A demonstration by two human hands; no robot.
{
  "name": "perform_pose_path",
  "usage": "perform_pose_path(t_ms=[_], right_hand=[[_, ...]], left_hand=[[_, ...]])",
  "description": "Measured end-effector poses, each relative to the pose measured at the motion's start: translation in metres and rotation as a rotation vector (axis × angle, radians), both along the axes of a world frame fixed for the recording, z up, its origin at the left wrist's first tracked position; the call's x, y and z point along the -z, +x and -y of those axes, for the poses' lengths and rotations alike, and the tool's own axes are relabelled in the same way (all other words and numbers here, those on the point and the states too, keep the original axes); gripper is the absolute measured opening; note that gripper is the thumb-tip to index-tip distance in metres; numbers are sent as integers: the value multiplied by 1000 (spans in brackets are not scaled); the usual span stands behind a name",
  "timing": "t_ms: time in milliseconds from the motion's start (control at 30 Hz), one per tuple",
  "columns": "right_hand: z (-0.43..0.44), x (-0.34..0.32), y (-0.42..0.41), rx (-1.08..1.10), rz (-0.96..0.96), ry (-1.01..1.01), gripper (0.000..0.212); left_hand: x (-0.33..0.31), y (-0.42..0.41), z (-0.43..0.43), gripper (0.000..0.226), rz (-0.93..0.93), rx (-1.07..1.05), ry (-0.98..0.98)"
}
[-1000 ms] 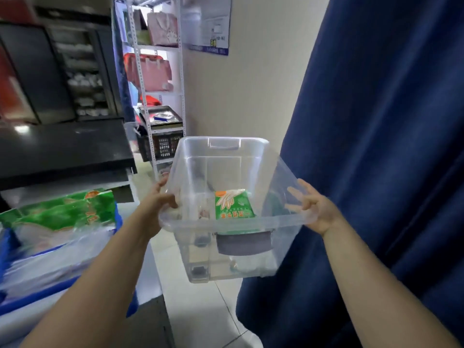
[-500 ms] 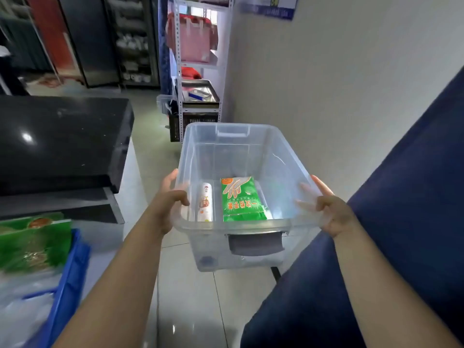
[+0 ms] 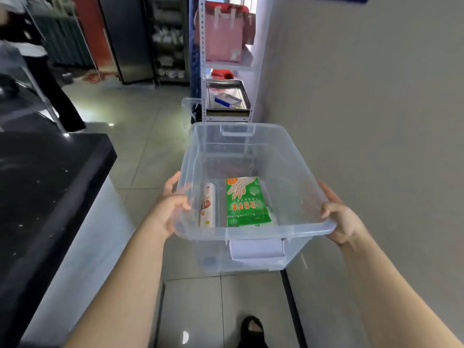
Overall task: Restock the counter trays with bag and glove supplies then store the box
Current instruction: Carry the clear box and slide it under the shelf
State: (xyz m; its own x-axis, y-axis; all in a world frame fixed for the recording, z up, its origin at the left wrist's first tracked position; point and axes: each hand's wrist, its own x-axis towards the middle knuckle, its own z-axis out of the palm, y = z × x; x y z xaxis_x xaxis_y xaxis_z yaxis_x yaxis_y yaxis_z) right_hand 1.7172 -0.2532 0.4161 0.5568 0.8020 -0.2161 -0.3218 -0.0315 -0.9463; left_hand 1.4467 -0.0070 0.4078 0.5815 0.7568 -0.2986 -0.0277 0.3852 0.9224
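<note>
both bare forearms reach forward from the bottom corners of the view and converge on a clear plastic box [image 3: 253, 229], which is held in the air above the tiled floor [image 3: 140, 146]. the left hand [image 3: 170, 209] grips the left rim close to the near corner, its thumb hooked over the lip into the box and its fingers curled against the outer wall. the right hand [image 3: 344, 219] grips the right rim at the near corner, its fingers curled round the lip and its wrist bent slightly outward. the box has no lid and its open top faces up, with a pale latch handle [image 3: 257, 248] on the near wall. on its bottom lie a green packet of gloves [image 3: 247, 202] and, just beside it on the left, a white roll of bags [image 3: 208, 205], both lengthwise along the box. the box hangs between a black surface [image 3: 45, 184] on the left and a beige wall [image 3: 364, 96] on the right. straight ahead stands a white shelf rack [image 3: 204, 71] that carries a pink bag [image 3: 223, 33] above and a metal tray [image 3: 227, 96] lower down, and another clear box [image 3: 188, 106] sits at the foot of the rack. a foot in a black sandal [image 3: 252, 329] shows on the floor below the held box.
</note>
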Motion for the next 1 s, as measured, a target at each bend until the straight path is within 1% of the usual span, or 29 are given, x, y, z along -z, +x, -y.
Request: perform_pose_path(t_ms=[133,200,267,400,467,533,633,767,833,933,1000], right_hand=[[-90,12,78,-121,-5,49,87],[-139,14,114,-162,-67,65,89],[-189,16,145,-180,-125,53,92],[-287,20,187,-247,-126,38,86],[-337,25,204,-266,-150,26,86],[-388,29,219,-324,-145,17,85],[-469,35,233,-363,-139,18,79],[-581,41,250,-364,-169,11,85],[-636,40,256,-404,-189,47,86],[-716,36,264,-443,-212,58,82],[-770,39,269,-433,-148,8,73]], left_hand=[[9,61,-64,85,7,-109,-13],[11,84,-99,86,14,-178,-29],[15,102,-133,85,11,-254,-49],[31,122,-198,84,55,-335,-103],[38,131,-234,81,80,-357,-119],[43,142,-281,86,98,-375,-146],[47,158,-361,85,81,-384,-157],[43,173,-469,86,55,-381,-139],[39,178,-521,86,58,-374,-135],[33,184,-595,90,50,-365,-136],[34,187,-643,98,39,-365,-138]])
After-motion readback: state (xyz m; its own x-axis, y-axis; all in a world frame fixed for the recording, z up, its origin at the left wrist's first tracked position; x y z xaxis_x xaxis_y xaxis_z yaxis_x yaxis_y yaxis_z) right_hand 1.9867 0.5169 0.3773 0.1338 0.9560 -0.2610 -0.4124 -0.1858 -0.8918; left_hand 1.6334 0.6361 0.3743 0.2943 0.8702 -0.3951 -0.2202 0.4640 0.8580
